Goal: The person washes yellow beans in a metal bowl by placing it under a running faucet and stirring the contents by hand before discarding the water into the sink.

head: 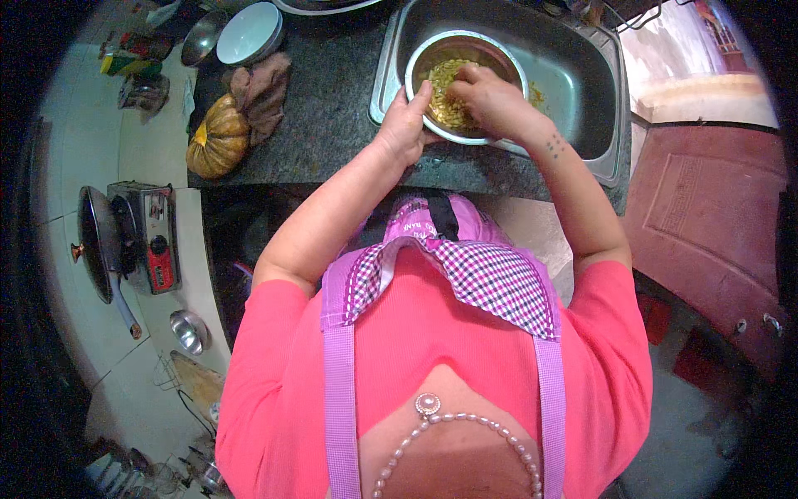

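Note:
My left hand [408, 121] grips the near left rim of a round steel bowl [511, 62], thumb on top of the rim and fingers beneath. Many small pale-yellow pieces, perhaps seeds or beans, [447, 107] lie wet inside it. My right hand [486, 96] reaches over the near right rim with bent fingers down among the pieces. Its fingertips are partly hidden, so whether it pinches any cannot be told. The bowl is over the near left part of a steel sink [564, 100], tilted a little towards me.
Left on the dark stone counter [330, 93] are a ribbed pumpkin [218, 140], a brown cloth [265, 93] and a white bowl [249, 31]. Farther left stand a gas stove [149, 240] and a lidded pan [96, 243]. A reddish door panel [704, 187] is at right.

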`<act>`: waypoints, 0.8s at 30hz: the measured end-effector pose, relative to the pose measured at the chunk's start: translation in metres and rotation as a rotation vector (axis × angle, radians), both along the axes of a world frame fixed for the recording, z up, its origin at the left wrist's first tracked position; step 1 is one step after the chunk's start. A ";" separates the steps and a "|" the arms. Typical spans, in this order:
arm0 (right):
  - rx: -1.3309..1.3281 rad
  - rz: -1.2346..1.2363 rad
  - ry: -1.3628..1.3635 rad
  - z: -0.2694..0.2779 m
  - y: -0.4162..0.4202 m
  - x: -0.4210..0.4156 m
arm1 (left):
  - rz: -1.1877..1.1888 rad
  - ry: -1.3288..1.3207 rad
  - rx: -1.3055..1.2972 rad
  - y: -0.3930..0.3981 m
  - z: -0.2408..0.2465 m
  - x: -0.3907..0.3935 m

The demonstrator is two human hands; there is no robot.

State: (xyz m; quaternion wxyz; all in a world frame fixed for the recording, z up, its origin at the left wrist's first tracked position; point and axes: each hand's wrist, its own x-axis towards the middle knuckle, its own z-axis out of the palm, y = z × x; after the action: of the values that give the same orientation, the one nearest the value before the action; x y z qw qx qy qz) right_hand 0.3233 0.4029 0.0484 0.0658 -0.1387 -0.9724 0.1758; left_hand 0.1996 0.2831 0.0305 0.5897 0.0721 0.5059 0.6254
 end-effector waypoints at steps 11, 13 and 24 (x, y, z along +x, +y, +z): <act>-0.641 -0.358 0.503 0.056 0.011 0.033 | -0.040 0.069 0.010 -0.005 0.007 -0.006; -0.765 -0.445 0.529 0.064 0.002 0.036 | -0.031 0.048 0.017 -0.008 0.009 -0.006; -1.777 -0.175 0.868 0.086 0.015 0.058 | -0.026 0.046 0.018 -0.011 0.014 -0.006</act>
State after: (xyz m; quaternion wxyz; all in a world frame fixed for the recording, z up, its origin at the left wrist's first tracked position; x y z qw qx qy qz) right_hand 0.3817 0.4176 0.1340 0.3009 -0.1326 -0.3651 0.8710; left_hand 0.1938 0.2718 0.0441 0.5853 0.0983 0.5127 0.6204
